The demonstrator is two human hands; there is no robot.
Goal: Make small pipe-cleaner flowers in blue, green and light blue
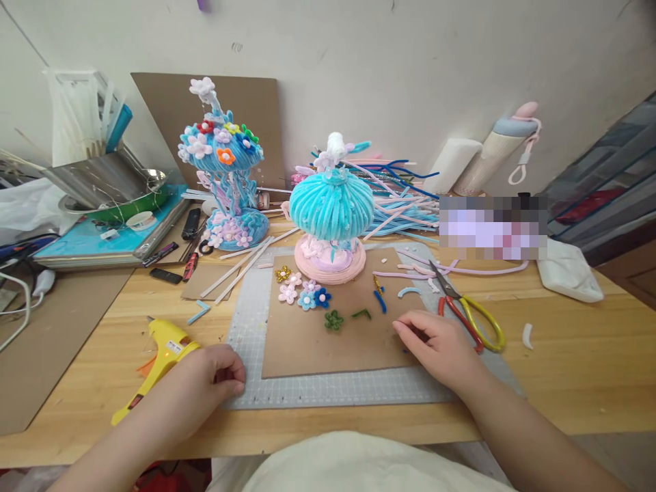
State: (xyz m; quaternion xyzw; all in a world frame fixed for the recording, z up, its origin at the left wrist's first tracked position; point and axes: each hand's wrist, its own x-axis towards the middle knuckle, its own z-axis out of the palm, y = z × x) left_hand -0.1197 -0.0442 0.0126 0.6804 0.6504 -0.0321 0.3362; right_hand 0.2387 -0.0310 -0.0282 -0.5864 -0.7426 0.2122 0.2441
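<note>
My left hand (218,379) rests curled in a loose fist at the near left corner of the grey cutting mat (328,389), beside a yellow glue gun (161,359); nothing shows in it. My right hand (435,342) lies on the right edge of a brown cardboard sheet (328,342), fingers drawn together in a pinch; what they hold is too small to tell. Beyond the hands stands a blue pipe-cleaner mushroom (331,205) on a pink base. Small pipe-cleaner flowers (302,294) and a green flower (333,319) lie on the cardboard.
A taller flower-covered blue mushroom (225,171) stands at back left. Red-and-yellow scissors (469,314) lie right of my right hand. A heap of loose pipe cleaners (389,198) is behind. A metal bowl and tray (113,198) crowd the far left.
</note>
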